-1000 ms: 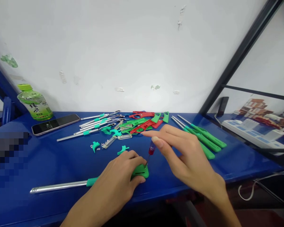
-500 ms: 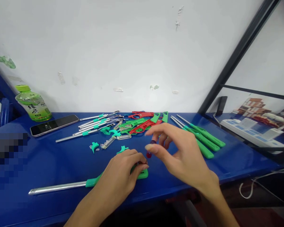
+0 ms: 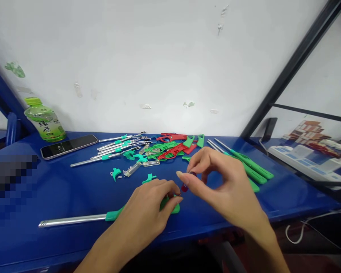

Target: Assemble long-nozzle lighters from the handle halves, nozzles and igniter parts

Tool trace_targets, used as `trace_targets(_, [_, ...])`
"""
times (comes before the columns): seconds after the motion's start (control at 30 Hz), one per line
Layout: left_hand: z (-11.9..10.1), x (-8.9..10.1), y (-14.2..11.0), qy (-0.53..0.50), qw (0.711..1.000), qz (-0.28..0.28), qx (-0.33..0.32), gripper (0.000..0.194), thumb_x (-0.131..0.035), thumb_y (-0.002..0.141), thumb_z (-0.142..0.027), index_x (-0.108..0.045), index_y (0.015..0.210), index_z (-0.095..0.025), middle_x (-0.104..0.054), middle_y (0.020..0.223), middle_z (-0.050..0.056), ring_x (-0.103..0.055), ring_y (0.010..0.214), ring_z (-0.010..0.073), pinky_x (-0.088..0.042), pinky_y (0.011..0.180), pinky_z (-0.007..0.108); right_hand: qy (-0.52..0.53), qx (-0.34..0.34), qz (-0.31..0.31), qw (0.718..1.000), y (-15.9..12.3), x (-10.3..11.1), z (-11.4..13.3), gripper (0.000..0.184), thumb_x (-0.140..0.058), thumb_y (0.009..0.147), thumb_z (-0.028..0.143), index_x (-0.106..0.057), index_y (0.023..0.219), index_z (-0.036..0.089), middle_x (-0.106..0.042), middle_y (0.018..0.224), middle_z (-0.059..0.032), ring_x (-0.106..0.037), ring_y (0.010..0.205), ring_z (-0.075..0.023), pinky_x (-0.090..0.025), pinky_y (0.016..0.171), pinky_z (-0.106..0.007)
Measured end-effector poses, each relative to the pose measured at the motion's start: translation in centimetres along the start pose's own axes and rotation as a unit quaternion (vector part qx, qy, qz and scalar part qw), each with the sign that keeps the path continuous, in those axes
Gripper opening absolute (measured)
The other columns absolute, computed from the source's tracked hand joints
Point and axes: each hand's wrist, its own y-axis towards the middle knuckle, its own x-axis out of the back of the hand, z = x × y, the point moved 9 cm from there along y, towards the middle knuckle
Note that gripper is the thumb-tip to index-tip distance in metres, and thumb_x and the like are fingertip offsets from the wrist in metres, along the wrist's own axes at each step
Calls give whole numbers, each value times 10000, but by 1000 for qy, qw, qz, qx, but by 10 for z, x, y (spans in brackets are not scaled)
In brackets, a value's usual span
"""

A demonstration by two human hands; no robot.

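Note:
My left hand (image 3: 156, 204) lies over the green handle of a long-nosed gas lighter (image 3: 74, 220), whose silver tube points left along the table. Its thumb and index finger are pinched together above the handle; what they hold is too small to make out. Just to the right, my right hand (image 3: 218, 182) pinches a small dark red, partly see-through piece (image 3: 184, 187) between thumb and index finger. The piece tilts down towards my left fingertips. A loose turquoise trigger (image 3: 149, 178) lies just beyond my left hand.
Behind lie silver lighter tubes (image 3: 88, 162), clear fuel tanks (image 3: 133, 169) and red and green handle shells (image 3: 172, 151). Several green lighters (image 3: 255, 172) lie at right. A phone (image 3: 69, 147) and a drink bottle (image 3: 45, 121) stand back left; a white power strip (image 3: 304, 163) lies far right.
My right thumb and index finger have closed more tightly around the dark red piece. My left hand keeps its place on the lighter. The view has shifted slightly.

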Motion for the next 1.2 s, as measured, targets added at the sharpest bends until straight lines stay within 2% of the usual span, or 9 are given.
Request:
trace_targets(0.1, [0, 0, 1, 0, 1000, -1, -11, 150, -553, 1074, -295, -684, 1004, -275, -728, 959, -19, -652, 913, 200, -412, 776, 313, -8, -10, 8, 1000, 1, 2, -1, 240, -838, 891, 264, -612, 819, 228, -707, 862, 18, -650, 729, -134, -499, 569, -239])
trace_targets(0.27, [-1, -1, 1, 0, 1000, 10, -24, 203, -500, 1096, -266, -678, 1000, -262, -701, 953, -12, -632, 912, 196, -402, 782, 318, 29, -32, 79, 996, 2, 1, 0, 178, -743, 993, 293, -757, 1170, 295, -784, 1066, 2, -693, 760, -135, -541, 629, -251])
trace_targets(0.43, [-3, -1, -1, -2, 1000, 12, -19, 195, -509, 1087, -245, -666, 973, -264, -707, 975, -20, -646, 937, 193, -408, 788, 313, 49, -56, 69, 995, 2, 0, -5, 84, -790, 955, 268, -768, 879, 240, -753, 820, 20, -668, 684, -127, -495, 572, -244])
trace_targets(0.57, [-1, 1, -2, -16, 1000, -6, -5, 82, -564, 1070, -296, -629, 1025, -272, -722, 981, -35, -658, 899, 183, -422, 782, 305, 38, -92, 32, 994, 1, -3, -19, 332, -885, 855, 322, -590, 742, 223, -619, 682, 53, -567, 589, -118, -445, 522, -252])
trace_targets(0.67, [-1, 0, 0, -5, 1000, -4, -8, 108, -544, 1080, -305, -623, 1015, -269, -722, 967, -32, -653, 888, 189, -418, 774, 304, 21, -81, 34, 996, 1, 0, -18, 309, -893, 849, 330, -609, 789, 224, -611, 730, 54, -535, 578, -104, -435, 512, -246])
trace_targets(0.77, [-1, -1, 1, 13, 1000, 4, -9, 169, -502, 1097, -307, -615, 980, -260, -709, 954, -22, -636, 875, 196, -401, 757, 309, 22, -35, 70, 997, 2, 4, -6, 91, -777, 971, 297, -748, 1050, 262, -717, 972, 8, -611, 677, -113, -495, 577, -247])
trace_targets(0.83, [-2, 0, 1, 14, 1000, 7, -14, 187, -487, 1102, -306, -614, 973, -259, -703, 961, -21, -632, 874, 193, -398, 760, 309, 17, -8, 85, 996, 3, 8, 1, 135, -672, 1049, 263, -788, 1112, 291, -736, 1013, -13, -657, 783, -140, -524, 641, -262])
trace_targets(1.0, [-5, 1, 1, -7, 1000, 13, -21, 196, -479, 1097, -263, -643, 988, -271, -698, 951, -29, -636, 861, 177, -408, 767, 301, 43, -27, 81, 995, 4, 4, -4, 77, -784, 971, 276, -768, 902, 246, -692, 835, 5, -630, 718, -141, -485, 586, -265])
trace_targets(1.2, [-2, 0, 0, -6, 1000, -2, -10, 141, -559, 1062, -290, -631, 945, -257, -722, 938, -21, -651, 856, 187, -416, 753, 302, 61, -76, 41, 994, 2, -1, -16, 293, -823, 914, 312, -575, 779, 230, -546, 686, 60, -521, 577, -114, -419, 520, -265])
